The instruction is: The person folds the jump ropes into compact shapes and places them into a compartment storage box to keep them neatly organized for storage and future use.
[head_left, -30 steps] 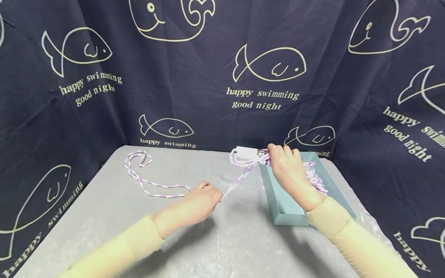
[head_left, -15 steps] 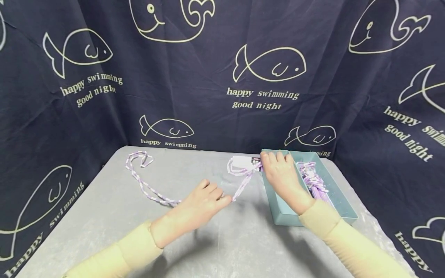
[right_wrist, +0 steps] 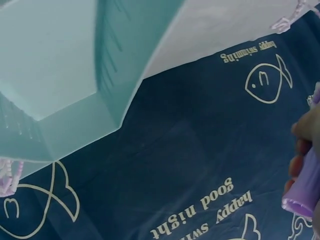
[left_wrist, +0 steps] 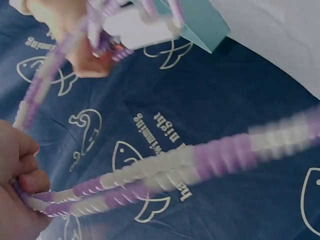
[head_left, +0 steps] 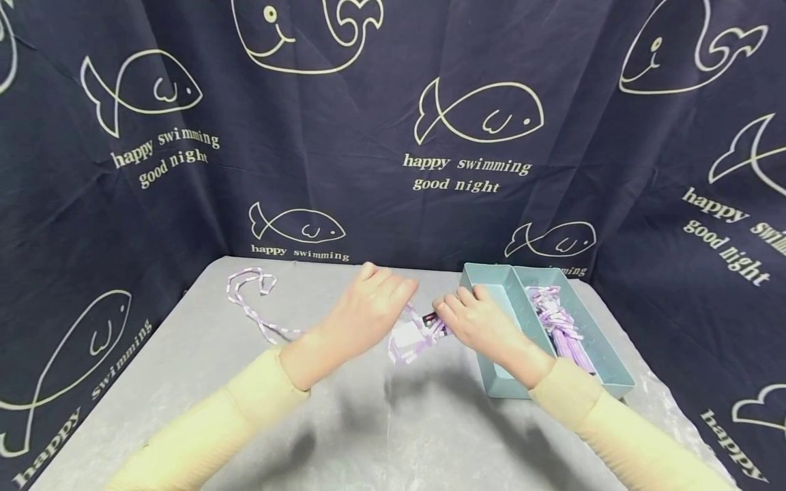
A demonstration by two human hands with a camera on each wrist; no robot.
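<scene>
A purple-and-white beaded jump rope runs doubled from the table's back left to my left hand, which is raised with fingers curled round the strands. In the left wrist view the doubled beaded strands pass through that hand's grip. My right hand, left of the box's front half, grips the bundled end of this rope. A purple handle end sticks out of its grip in the right wrist view. A white tag and beaded loops hang on the left side of that hand.
A teal two-compartment box stands on the right of the grey-covered table. Its right compartment holds bundled purple-and-white jump ropes. Dark blue fish-print curtains enclose the back and sides.
My left hand has risen from low over the table, drawing the rope's tail along. My right hand has moved left and nearer, bringing the handles and tag away from over the box.
</scene>
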